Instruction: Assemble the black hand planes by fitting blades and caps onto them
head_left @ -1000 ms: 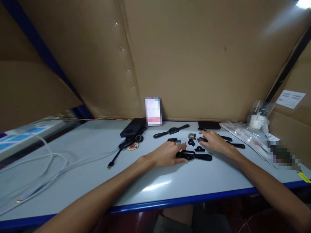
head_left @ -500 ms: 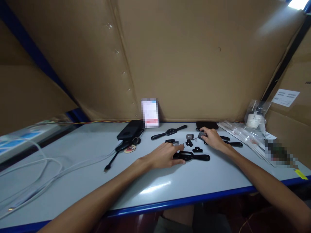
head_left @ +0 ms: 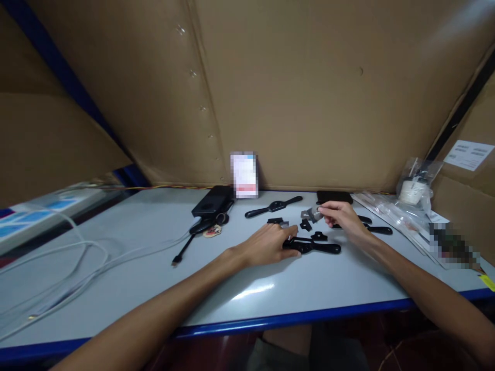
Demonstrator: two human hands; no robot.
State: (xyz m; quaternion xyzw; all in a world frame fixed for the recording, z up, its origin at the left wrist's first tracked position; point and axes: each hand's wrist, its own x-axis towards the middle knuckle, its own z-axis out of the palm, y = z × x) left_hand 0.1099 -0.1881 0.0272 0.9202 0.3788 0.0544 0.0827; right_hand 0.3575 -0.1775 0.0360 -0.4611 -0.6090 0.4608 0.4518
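My left hand [head_left: 268, 243] is closed around the left end of a black spokeshave body [head_left: 327, 248], whose right handle sticks out over the table. Fingers of my right hand [head_left: 342, 219] pinch a small flat metal blade [head_left: 316, 215], raised a little off the table. A second metal blade [head_left: 304, 214] lies just beside it. Between the hands are black lever caps [head_left: 319, 236], one [head_left: 305, 225] close under the held blade. Another dark cap-like part [head_left: 275, 221] lies behind my left hand. Further back rests another spokeshave body [head_left: 276, 206].
More black spokeshave handles [head_left: 381, 230] lie right of my right hand. A dark flat case [head_left: 334, 197] is at the back, near plastic bags [head_left: 386, 211]. Left stand a propped phone-like screen [head_left: 245, 175], a black box [head_left: 212, 201], white cables [head_left: 96, 252] and a power strip [head_left: 50, 214].
My right hand has picked the blade up from the table and brought it slightly toward the left hand, tilting it. My left hand stays on the spokeshave body. The view has shifted slightly.
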